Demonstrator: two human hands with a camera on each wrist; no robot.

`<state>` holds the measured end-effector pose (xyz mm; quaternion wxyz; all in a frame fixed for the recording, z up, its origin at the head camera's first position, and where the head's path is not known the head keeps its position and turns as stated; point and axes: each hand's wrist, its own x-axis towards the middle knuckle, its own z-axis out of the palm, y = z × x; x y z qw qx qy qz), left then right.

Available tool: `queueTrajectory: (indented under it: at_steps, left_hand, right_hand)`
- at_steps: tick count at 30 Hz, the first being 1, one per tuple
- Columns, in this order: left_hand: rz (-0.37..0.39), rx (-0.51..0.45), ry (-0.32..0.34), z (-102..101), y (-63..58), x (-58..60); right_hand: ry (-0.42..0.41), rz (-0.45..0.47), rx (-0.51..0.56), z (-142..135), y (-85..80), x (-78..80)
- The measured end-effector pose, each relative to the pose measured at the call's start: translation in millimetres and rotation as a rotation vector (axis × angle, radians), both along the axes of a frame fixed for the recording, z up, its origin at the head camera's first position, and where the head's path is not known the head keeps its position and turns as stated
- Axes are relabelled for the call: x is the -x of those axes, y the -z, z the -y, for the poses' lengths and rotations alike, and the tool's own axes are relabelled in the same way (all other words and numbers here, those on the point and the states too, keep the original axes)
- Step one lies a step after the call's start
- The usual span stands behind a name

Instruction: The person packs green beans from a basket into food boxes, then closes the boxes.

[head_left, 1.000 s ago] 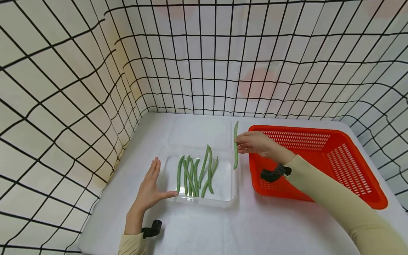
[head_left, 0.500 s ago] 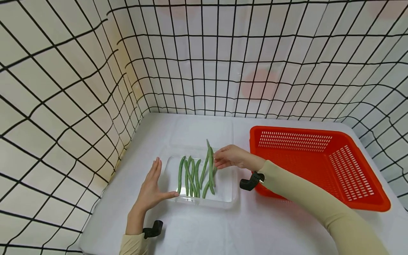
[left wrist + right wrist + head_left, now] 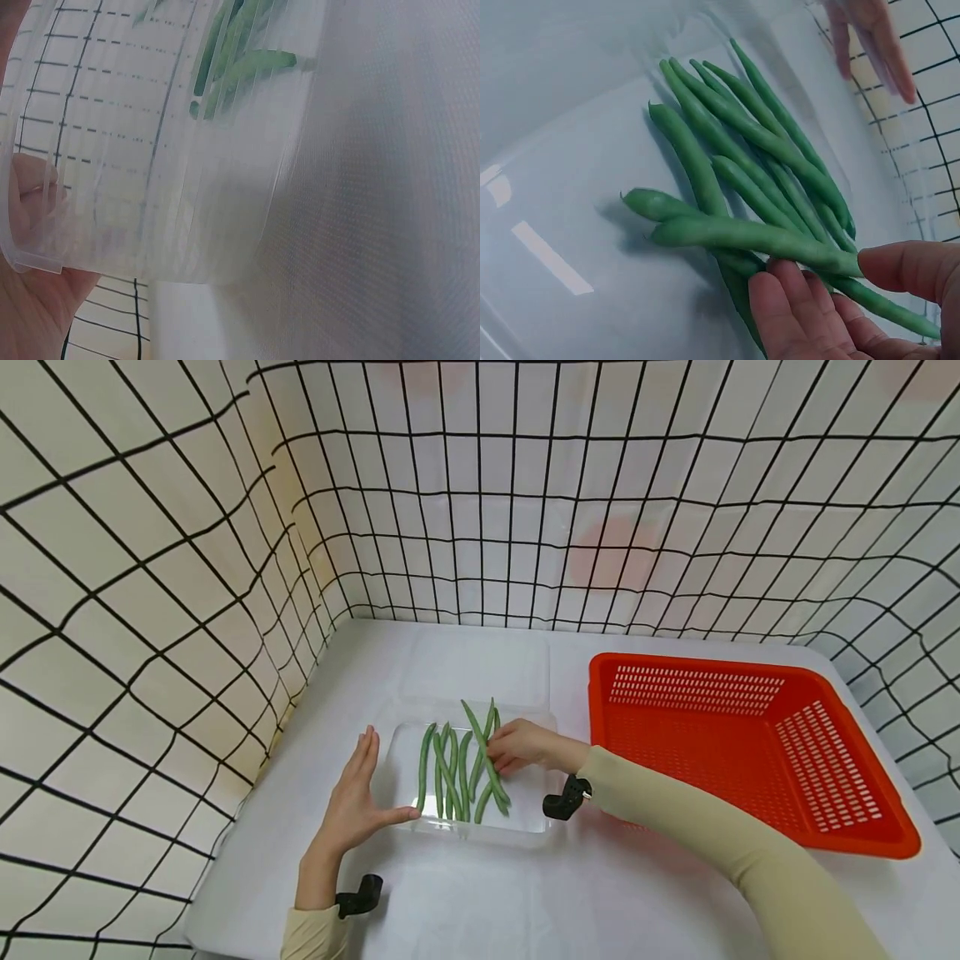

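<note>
A clear plastic container (image 3: pixel 529 795) holds several green beans (image 3: pixel 720 142), lying roughly lengthwise side by side. My right hand (image 3: pixel 525 745) is over its right half and pinches one green bean (image 3: pixel 757 238) between thumb and fingers. That bean slants across others beneath it, close above the container's floor. At the left side, my left hand (image 3: pixel 349 810) has its fingers straight and spread, with the thumb reaching to the front left corner of the rim. In the left wrist view, part of this hand shows through the container's clear wall (image 3: pixel 195 172).
To the right stands a red perforated basket (image 3: pixel 701 760), partly behind the right forearm. The container's clear lid (image 3: pixel 476 668) lies folded back behind it. Black netting (image 3: pixel 465 539) encloses the white table (image 3: pixel 465 902) at the back and sides.
My right hand has carried the green bean leftward from beside the basket to over the container, lowering and tilting it across other beans. The left hand has stayed in place.
</note>
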<state>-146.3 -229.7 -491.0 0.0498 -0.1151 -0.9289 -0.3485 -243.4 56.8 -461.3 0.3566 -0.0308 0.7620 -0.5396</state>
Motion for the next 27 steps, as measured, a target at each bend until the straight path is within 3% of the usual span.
queueTrajectory:
  at_steps: [6, 10, 13, 17, 19, 22, 25, 27]
  left_hand:
    - [-0.016, -0.011, -0.008, 5.5, 3.6, 0.3]
    - [-0.007, 0.018, 0.025, 6.7, 1.0, 1.8]
    - [0.040, 0.069, 0.068, 7.7, -9.6, 1.6]
    - [0.076, 0.140, 0.100, 11.8, -37.2, 10.4]
    - [0.078, 0.166, 0.113, 13.3, -53.7, 26.5]
    - [0.104, 0.193, 0.168, 13.4, -72.9, 67.6]
    - [0.242, 0.188, 0.224, 10.6, -82.4, 114.6]
    - [0.370, 0.177, 0.235, 8.8, -81.0, 141.8]
  right_hand:
    - [-0.073, 0.058, -0.026, 13.9, 1.2, -2.8]
    - [-0.134, 0.039, -0.040, 8.5, -3.7, -7.4]
    - [-0.149, -0.004, 0.006, -1.9, -15.6, -8.9]
    - [-0.098, -0.075, 0.062, -16.3, -41.1, 4.0]
    - [-0.026, -0.117, 0.073, -22.2, -53.4, 18.0]
    - [0.111, -0.167, 0.073, -29.8, -63.9, 45.1]
    - [0.208, -0.163, 0.062, -34.1, -63.5, 70.6]
    - [0.233, -0.112, 0.047, -33.9, -58.2, 84.0]
